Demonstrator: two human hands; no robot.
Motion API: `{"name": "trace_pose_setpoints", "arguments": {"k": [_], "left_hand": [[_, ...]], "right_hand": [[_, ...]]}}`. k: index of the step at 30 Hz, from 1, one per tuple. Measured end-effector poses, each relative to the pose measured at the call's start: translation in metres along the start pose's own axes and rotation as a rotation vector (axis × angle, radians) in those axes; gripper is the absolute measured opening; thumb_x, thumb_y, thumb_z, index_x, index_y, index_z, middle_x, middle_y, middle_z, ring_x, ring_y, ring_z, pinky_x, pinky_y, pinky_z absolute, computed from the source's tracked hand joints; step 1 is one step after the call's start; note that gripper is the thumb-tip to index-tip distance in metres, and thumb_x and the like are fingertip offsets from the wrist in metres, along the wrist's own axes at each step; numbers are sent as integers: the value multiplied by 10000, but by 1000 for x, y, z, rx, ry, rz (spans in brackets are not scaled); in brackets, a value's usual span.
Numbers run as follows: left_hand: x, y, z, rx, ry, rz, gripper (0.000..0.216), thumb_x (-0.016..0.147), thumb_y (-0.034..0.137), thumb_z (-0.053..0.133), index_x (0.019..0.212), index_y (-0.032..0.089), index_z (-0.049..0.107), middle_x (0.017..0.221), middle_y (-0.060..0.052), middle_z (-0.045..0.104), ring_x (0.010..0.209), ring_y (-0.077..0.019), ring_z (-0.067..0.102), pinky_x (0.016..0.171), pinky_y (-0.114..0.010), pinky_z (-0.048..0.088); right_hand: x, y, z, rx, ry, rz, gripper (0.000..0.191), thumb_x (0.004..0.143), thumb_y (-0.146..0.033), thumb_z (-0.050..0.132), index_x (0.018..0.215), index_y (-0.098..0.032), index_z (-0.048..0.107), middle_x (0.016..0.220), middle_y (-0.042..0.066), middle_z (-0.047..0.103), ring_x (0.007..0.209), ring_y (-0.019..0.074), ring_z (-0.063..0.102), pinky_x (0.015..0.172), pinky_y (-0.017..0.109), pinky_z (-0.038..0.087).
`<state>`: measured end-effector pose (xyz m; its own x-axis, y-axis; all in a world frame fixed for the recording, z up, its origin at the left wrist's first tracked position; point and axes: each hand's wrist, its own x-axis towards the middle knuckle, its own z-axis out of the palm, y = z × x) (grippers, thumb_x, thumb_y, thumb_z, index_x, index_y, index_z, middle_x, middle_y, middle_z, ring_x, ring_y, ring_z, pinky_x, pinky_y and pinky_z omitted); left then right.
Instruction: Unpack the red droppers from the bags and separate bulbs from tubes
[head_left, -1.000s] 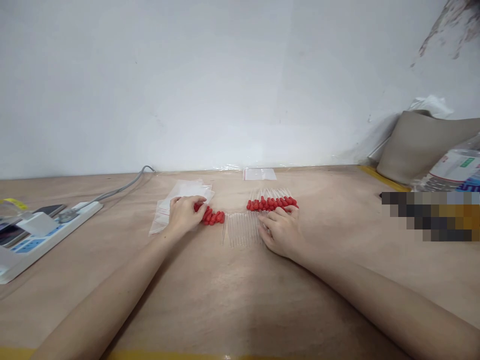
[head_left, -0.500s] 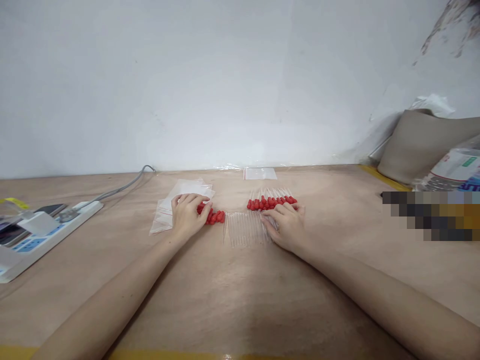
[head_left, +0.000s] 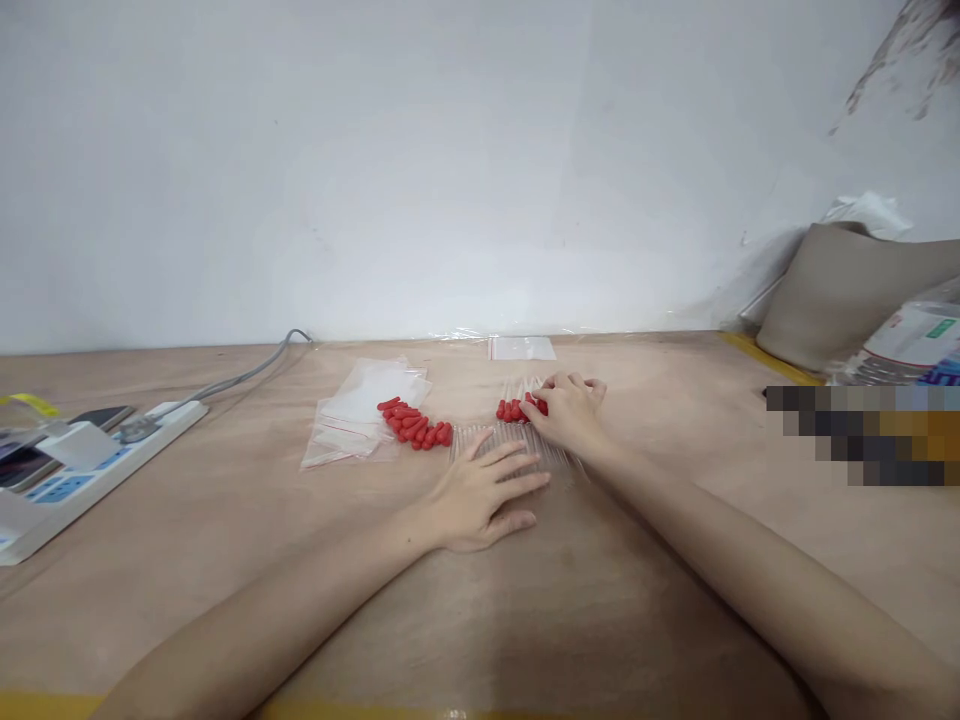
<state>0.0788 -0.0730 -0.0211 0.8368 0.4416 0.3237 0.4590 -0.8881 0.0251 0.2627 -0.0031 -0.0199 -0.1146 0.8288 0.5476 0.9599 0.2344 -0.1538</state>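
- Counted what I could: two heaps of red. The loose red caps (head_left: 415,425) were a dozen or so, too bunched for an exact number. The red-capped droppers (head_left: 514,408) were half hidden, so no count there.
- One row of clear tubes (head_left: 559,458) lay mid-desk, too faint to count.
- One stack of zip bags (head_left: 358,415) sat left of the caps, and a single bag (head_left: 521,348) lay back by the wall.
- One power strip (head_left: 90,465) sat far left on the desk (head_left: 480,620).
- Compared with half a second before, my left hand (head_left: 480,495) had left the loose caps and crossed over to the tubes, so the whole cap heap now showed.
- My right hand (head_left: 571,410) had gone from the tubes up to the droppers behind them.
- The left hand was palm down, flat and wide open with the fingers spread. The fingertips rested on the near ends of the tubes and gripped nothing.
- The right hand was curled, knuckles up, fingers bent down onto the right part of the dropper row. I couldn't tell whether it had actually pinched one.
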Motion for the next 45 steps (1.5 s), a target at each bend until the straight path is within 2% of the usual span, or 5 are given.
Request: {"name": "trace_pose_setpoints", "arguments": {"k": [9,19,23,27,45], "left_hand": [[-2,-2,-1,-23,1,-72,379,870,405,395,1204,246,480,1226,-73,516,1204,-215,387,1050,-499,55],[-10,-18,8,124,386,-258,363,859,259,417,1217,208,457,1203,-89,521,1157,-214,424,1013,-448,209],[-4,-17,10,184,435,-237,380,856,270,446,1231,208,449,1214,-85,526,1162,-221,425,1013,-451,202],[0,-13,12,187,387,-184,239,868,272,447,1065,220,572,860,-17,664,828,-152,578,982,-425,233],[-1,-10,9,344,353,-77,196,862,252,445,763,195,605,624,19,599,658,-125,503,861,-388,277]], "right_hand": [[5,-7,3,44,33,81,276,815,-315,438,708,-215,672,900,63,610,909,216,449,810,426,192],[-33,14,-28,351,300,-12,204,834,-324,480,821,-248,668,889,27,604,867,172,500,834,375,247],[-57,17,-31,611,219,-67,237,842,-358,459,833,-239,664,857,43,592,852,175,525,788,348,351],[-69,14,-27,776,120,-107,282,862,-375,418,818,-218,649,817,49,588,833,168,536,748,331,403],[-74,1,-25,178,110,-502,216,857,-329,459,780,-250,644,613,-26,608,711,125,469,888,389,178]]}}
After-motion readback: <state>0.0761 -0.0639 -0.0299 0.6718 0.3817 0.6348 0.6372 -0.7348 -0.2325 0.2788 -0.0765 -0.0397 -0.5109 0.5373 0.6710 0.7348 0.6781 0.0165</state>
